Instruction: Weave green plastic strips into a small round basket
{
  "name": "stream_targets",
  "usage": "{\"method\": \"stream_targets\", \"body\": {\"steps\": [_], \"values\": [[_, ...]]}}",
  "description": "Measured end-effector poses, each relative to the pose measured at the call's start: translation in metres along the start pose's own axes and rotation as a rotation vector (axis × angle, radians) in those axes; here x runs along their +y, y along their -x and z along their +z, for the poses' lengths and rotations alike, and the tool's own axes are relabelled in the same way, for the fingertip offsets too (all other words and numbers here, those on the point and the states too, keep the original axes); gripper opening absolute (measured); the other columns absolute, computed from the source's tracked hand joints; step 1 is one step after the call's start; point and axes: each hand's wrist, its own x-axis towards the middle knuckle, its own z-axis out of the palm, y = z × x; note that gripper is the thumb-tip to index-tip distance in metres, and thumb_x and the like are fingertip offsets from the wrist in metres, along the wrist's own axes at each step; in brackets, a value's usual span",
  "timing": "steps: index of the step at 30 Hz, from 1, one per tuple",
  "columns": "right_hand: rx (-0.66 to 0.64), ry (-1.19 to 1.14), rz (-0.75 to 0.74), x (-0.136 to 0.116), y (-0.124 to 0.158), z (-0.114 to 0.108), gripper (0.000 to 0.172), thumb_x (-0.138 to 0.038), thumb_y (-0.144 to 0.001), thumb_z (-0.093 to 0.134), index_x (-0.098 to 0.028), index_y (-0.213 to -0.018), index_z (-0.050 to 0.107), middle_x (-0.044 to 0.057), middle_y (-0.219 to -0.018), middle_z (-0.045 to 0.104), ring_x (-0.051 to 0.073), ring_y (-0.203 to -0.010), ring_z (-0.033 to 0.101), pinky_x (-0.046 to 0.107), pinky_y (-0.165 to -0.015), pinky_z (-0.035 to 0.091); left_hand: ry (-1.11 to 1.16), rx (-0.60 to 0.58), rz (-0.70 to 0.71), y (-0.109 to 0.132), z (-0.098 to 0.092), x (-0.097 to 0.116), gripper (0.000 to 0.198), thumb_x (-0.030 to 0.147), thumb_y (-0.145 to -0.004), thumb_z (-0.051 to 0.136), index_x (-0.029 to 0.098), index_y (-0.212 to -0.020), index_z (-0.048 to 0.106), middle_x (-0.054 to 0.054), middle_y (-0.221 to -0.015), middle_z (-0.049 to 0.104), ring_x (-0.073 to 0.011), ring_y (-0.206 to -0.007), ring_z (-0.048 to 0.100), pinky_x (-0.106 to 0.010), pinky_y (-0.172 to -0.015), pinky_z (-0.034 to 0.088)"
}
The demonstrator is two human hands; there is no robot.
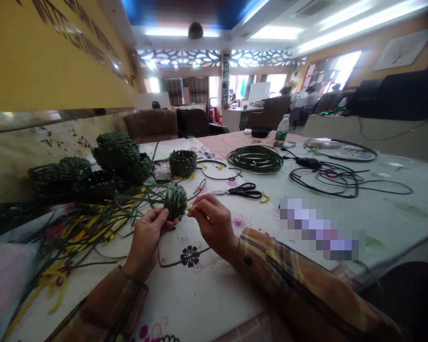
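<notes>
Left hand [146,240] gripped weave [175,200], prob steadying it; right hand [212,222] fingers pinched strip [193,209] taut. Scissors [243,191] lay just beyond.

Bright ceiling strip lights, window glare, wide-angle edge distortion, soft corners

Single head-worn camera, wide view, faces forward and down over the table [207,294]; left hand [146,237], right hand [212,221] close below.

Bare worktop [203,294] is lying open nearer than the scissors [243,190]; loose strips [92,223] are crowding their left, a coil [256,158] behind, cables [337,183] sprawling right.
</notes>
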Motion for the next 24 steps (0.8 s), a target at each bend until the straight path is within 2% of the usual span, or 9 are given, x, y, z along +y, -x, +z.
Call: {"method": "stream_targets", "body": {"steps": [5, 9, 15, 19, 24], "values": [[-0.050, 0.028, -0.040, -0.001, 0.004, 0.003, 0.023, -0.015, -0.094, 0.055, -0.018, -0.071, 0.057, 0.004, -0.079, 0.056, 0.013, -0.074, 0.055, 0.024, -0.068, 0.047, 0.036, 0.006, -0.036, 0.003, 0.003, 0.000, 0.047, 0.036, -0.044, 0.091, 0.012, -0.076, 0.067, 0.006, -0.059, 0.063, -0.0049, -0.048, 0.056, -0.026, -0.070, 0.062], [-0.172, 0.016, -0.024, 0.001, 0.008, 0.005, 0.025, -0.019, -0.095, 0.055, -0.018, -0.070, 0.054, 0.003, -0.078, 0.055, 0.012, -0.070, 0.053, 0.022, -0.064, 0.044, 0.060, 0.020, -0.039, 0.005, 0.005, 0.001, 0.047, 0.035, -0.042, 0.092, 0.013, -0.075, 0.067, 0.006, -0.059, 0.064, -0.0063, -0.049, 0.058, -0.022, -0.062, 0.059], [-0.365, 0.045, -0.066, 0.005, 0.010, 0.007, 0.033, -0.031, -0.100, 0.050, -0.019, -0.069, 0.049, 0.000, -0.070, 0.052, 0.010, -0.063, 0.049, 0.021, -0.058, 0.037, 0.015, -0.005, 0.012, 0.004, 0.003, -0.004, 0.044, 0.037, -0.049, 0.090, 0.013, -0.077, 0.068, 0.003, -0.062, 0.066, -0.0068, -0.052, 0.057, -0.018, -0.056, 0.052], [-0.416, 0.092, -0.154, 0.005, 0.011, 0.008, 0.034, -0.032, -0.101, 0.048, -0.018, -0.069, 0.050, 0.000, -0.069, 0.053, 0.010, -0.061, 0.047, 0.021, -0.057, 0.035, 0.019, 0.026, 0.020, 0.004, 0.004, -0.002, 0.046, 0.038, -0.046, 0.091, 0.013, -0.076, 0.066, 0.004, -0.058, 0.064, -0.0065, -0.050, 0.055, -0.017, -0.053, 0.048], [-0.430, 0.127, -0.159, 0.005, 0.013, 0.008, 0.032, -0.031, -0.100, 0.049, -0.018, -0.071, 0.053, 0.000, -0.069, 0.054, 0.010, -0.060, 0.048, 0.021, -0.057, 0.036, -0.022, 0.018, 0.051, 0.005, 0.006, 0.000, 0.049, 0.043, -0.047, 0.090, 0.013, -0.076, 0.065, 0.004, -0.055, 0.062, -0.0081, -0.049, 0.055, -0.019, -0.053, 0.047]]}}
